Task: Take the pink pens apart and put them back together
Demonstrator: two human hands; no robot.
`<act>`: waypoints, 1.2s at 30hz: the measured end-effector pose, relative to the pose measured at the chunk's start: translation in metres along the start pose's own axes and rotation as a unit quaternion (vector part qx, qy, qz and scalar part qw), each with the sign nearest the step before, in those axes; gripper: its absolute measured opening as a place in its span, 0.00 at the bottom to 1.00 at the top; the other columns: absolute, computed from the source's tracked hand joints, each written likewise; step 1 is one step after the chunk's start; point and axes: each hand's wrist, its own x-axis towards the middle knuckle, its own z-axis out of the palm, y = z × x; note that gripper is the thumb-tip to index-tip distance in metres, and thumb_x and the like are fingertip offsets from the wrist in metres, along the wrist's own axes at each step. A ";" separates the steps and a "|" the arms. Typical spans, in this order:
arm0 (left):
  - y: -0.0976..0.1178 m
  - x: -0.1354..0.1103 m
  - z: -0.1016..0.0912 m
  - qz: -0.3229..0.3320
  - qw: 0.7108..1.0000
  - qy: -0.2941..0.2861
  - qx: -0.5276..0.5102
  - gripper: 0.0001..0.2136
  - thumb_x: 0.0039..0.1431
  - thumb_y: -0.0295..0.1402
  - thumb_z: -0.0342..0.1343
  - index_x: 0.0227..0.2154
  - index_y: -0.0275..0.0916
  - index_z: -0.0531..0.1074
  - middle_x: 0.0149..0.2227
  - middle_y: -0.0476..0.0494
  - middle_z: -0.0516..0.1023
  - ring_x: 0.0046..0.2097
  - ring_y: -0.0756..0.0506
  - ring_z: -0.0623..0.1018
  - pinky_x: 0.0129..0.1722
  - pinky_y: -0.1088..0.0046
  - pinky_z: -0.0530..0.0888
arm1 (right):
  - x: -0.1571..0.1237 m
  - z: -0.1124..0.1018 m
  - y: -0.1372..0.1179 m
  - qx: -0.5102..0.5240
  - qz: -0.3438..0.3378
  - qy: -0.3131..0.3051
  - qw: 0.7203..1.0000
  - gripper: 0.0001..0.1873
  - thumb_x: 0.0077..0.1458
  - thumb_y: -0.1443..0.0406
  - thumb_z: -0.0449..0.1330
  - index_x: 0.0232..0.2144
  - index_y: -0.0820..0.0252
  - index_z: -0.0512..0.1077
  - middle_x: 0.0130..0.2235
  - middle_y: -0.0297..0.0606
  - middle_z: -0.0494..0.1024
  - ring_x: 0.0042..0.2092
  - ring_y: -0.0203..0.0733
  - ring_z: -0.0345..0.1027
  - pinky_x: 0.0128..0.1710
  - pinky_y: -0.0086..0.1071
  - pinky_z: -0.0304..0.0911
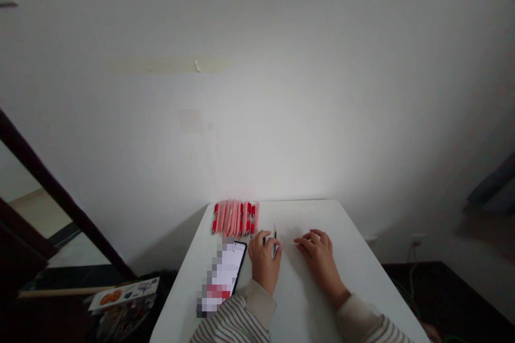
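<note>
The left hand (pixel 265 262) is over the middle of the tabletop (pixel 300 311), thumb and fingers bent around a slim rod (pixel 276 234). The rod is dark with a thin, pale tip that points toward the wall (pixel 281 91); its near end is hidden by the hand. I cannot tell whether the left grip is clenched on the rod or only rests around it. Another dark bit shows between the fingers, too small to make out.

The right hand (pixel 318 253) is apart from the left, farther right over the tabletop. Its grip is released, with the fingers loosely bent and pointing toward the left hand; whether they touch the surface I cannot tell.

Just beyond the left hand, in the far left corner of the tabletop, pens (pixel 230 220) in pink and red lie side by side in a row, their lengths running toward the wall. Nearer the person, left of the left hand, a phone (pixel 227 273) lies slantwise with its screen lit, partly blurred by blocks. The left sleeve (pixel 235 321), striped with a plain cuff, reaches across its near end. A printed card (pixel 125 293) is well off to the left, below the tabletop.
</note>
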 end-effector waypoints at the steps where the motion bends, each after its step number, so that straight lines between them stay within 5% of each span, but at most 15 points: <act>1: 0.000 0.000 0.000 -0.002 1.000 -0.001 0.002 0.03 0.51 0.28 0.58 0.29 0.43 0.74 0.42 0.46 0.71 0.49 0.43 0.70 0.51 0.57 0.67 | 0.000 0.000 0.000 -0.007 0.002 -0.008 1.000 0.11 0.56 0.63 0.58 0.41 0.42 0.75 0.38 0.36 0.75 0.50 0.50 0.61 0.51 0.48 0.57; 11: 0.000 -0.002 -0.001 -0.009 1.000 0.000 0.012 0.06 0.46 0.29 0.62 0.29 0.44 0.74 0.42 0.46 0.71 0.50 0.41 0.69 0.51 0.56 0.65 | 0.001 -0.002 -0.004 -0.042 0.013 -0.034 0.998 0.11 0.55 0.63 0.59 0.40 0.39 0.76 0.40 0.36 0.75 0.51 0.52 0.60 0.53 0.55 0.52; 24: 0.001 -0.002 -0.003 0.013 0.999 0.015 0.028 0.07 0.44 0.28 0.63 0.28 0.43 0.74 0.41 0.46 0.71 0.50 0.41 0.68 0.53 0.56 0.65 | 0.000 -0.002 -0.002 -0.014 0.029 -0.033 0.999 0.13 0.57 0.62 0.56 0.44 0.44 0.74 0.44 0.37 0.75 0.51 0.49 0.61 0.53 0.48 0.55; 36: 0.003 -0.001 -0.006 0.005 0.998 0.011 0.058 0.06 0.46 0.27 0.61 0.29 0.42 0.73 0.42 0.45 0.70 0.52 0.40 0.66 0.56 0.52 0.62 | -0.002 -0.011 0.009 -0.048 0.134 0.022 0.990 0.16 0.61 0.60 0.48 0.41 0.55 0.74 0.41 0.39 0.77 0.45 0.45 0.64 0.47 0.37 0.56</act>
